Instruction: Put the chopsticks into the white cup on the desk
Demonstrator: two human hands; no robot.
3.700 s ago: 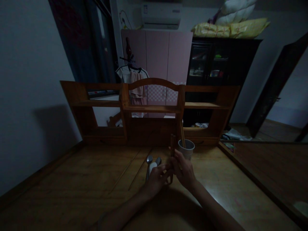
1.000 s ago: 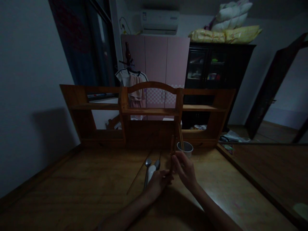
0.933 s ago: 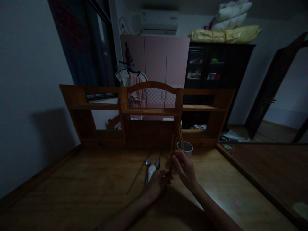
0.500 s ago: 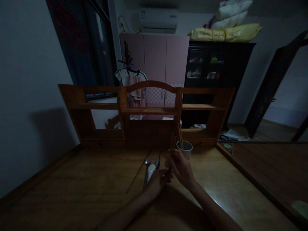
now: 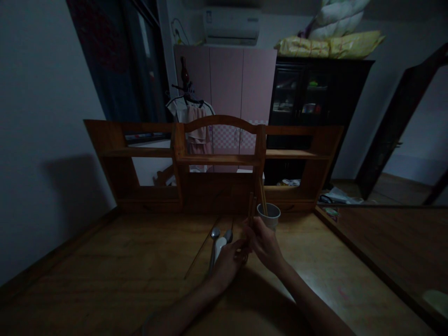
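Two hands are working at the centre of the frame: the left hand (image 5: 227, 261) is reaching in from the lower left, the right hand (image 5: 263, 241) from the lower right. Between them they are gripping the held chopsticks (image 5: 251, 205); two upper ends are showing, and any others are hiding behind the fingers. These chopsticks are standing nearly upright in the picture, long axis running up and down, upper ends pointing towards the top of the frame. The right hand is closing its fingers around them higher up; the left hand is curling around their lower part, which dim light and fingers are mostly covering.

One cup (image 5: 274, 222) is standing just beyond the right hand, right of centre, with at least two sticks (image 5: 263, 198) leaning in it towards the upper left. Two metal spoons (image 5: 215, 232) and one white spoon (image 5: 220, 245) are lying near the left hand, the white one between the metal ones, their bowls pointing up the frame. One thin stick (image 5: 199, 255) is lying on the bench (image 5: 122, 284) left of the spoons, slanting from lower left to upper right. One wooden shelf unit (image 5: 219, 159) is spanning the middle of the frame.
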